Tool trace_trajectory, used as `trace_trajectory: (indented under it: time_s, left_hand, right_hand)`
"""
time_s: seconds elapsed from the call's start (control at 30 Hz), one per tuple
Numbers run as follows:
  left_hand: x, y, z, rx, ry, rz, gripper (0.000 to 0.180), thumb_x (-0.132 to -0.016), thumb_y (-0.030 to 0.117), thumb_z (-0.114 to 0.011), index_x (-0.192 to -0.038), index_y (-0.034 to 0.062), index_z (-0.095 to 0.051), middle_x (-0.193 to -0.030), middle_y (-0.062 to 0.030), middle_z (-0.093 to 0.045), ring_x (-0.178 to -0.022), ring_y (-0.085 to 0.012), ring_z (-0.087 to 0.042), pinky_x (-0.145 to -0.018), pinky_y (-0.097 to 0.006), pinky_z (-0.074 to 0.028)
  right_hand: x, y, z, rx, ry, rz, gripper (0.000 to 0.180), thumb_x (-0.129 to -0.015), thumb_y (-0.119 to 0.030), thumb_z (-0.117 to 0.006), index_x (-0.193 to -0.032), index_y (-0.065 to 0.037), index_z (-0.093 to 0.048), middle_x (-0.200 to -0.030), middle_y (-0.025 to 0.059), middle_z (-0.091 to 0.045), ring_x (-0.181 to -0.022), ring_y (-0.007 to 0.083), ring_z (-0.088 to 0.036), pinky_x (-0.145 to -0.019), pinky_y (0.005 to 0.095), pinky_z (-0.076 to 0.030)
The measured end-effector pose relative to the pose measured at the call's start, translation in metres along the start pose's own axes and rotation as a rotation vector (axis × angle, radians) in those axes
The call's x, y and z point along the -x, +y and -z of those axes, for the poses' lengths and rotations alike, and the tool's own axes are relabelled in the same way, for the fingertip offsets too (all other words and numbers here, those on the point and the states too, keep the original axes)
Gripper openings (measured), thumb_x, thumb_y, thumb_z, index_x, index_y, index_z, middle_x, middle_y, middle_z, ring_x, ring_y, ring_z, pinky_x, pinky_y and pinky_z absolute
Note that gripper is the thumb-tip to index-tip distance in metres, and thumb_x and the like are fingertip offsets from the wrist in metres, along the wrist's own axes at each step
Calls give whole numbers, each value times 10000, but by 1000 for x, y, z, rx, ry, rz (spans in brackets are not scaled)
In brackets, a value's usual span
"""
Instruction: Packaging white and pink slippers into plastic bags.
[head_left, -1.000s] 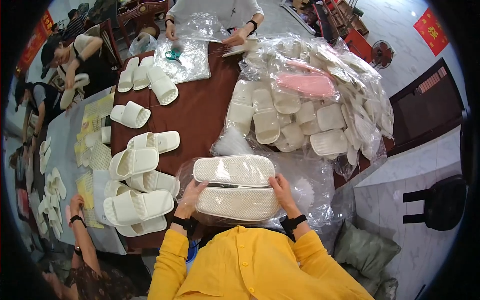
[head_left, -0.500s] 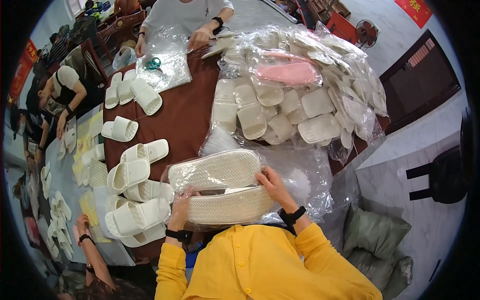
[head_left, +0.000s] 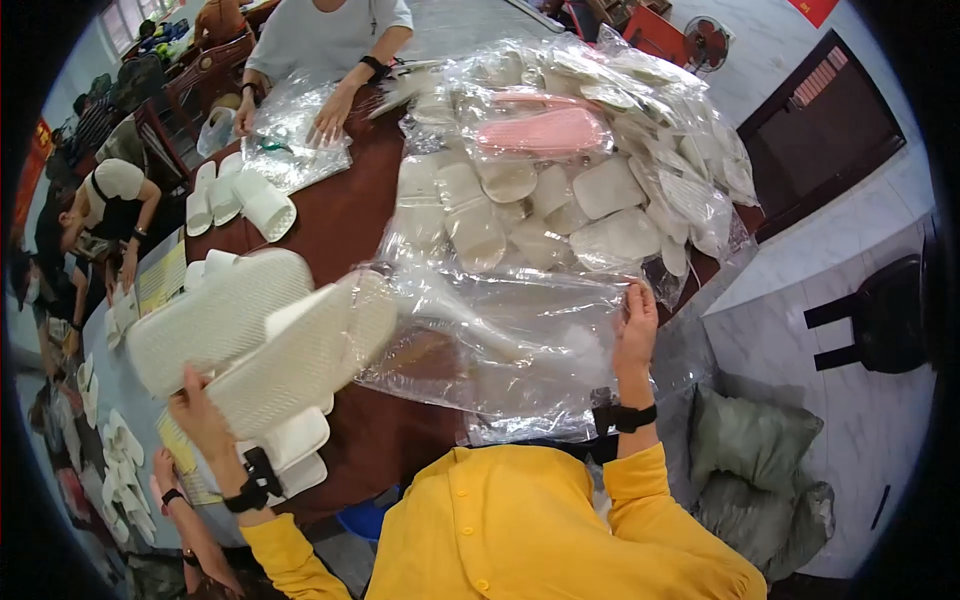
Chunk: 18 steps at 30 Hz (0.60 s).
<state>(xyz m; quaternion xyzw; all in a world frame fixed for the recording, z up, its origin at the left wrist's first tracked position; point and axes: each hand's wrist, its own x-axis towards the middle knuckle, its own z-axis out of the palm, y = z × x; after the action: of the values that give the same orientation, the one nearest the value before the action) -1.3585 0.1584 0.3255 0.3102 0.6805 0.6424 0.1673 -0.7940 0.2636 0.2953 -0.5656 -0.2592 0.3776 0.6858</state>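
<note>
Left hand (head_left: 200, 420) grips a slipper pair (head_left: 255, 335) lifted left of the bag (head_left: 500, 350), whose edge the right hand (head_left: 635, 330) pinches; a loose pinch risks the mouth collapsing.

Two held slippers (head_left: 260, 335), one open bag (head_left: 510, 350)
</note>
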Motion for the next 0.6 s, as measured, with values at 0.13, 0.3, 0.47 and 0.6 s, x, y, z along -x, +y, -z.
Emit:
trace_trajectory:
  time_s: [0.13, 0.3, 0.47, 0.6]
  left_hand:
    - [35, 54, -16, -296, 64, -266, 187, -920, 178, -633, -894, -7, -627, -796, -42, -627, -651, -142, -562, -633, -292, -453]
    - [115, 13, -84, -820, -542, -924, 336, -764, 55, -620, -1098, 68, -649, -857, -93, -617, -779, -281, -604, -631, -384, -475]
    - [179, -67, -100, -793, -910, -728, 301, -772, 62, -631, -1073, 77, -626, -1118, -140, -562, -1018, -328, -528, -882, -467, -415]
    - [181, -57, -109, -688, -896, -574, 217, -773, -5, -576, -981, 37, -622, -1043, -153, -597, -951, -338, -562, -864, -443, -444]
  right_hand:
    - [7, -18, 41, 24, -117, 5, 161, -1000, -157, -495, -1118, -105, -591, -877, 5, -644, -529, -9, -330, -434, 157, -224]
    - [13, -11, 81, -2, -69, -80, 277, -988, -114, -491, -1263, -87, -517, -1044, 86, -661, -529, -6, -333, -428, 159, -232]
    - [21, 7, 102, 222, -198, -138, 586, -954, -89, -522, -1487, -107, -279, -1171, 148, -636, -532, 2, -350, -447, 150, -282]
    - [32, 0, 98, 318, -338, -32, 646, -927, -28, -506, -1509, -186, -276, -1216, 136, -627, -546, 25, -413, -495, 174, -369]
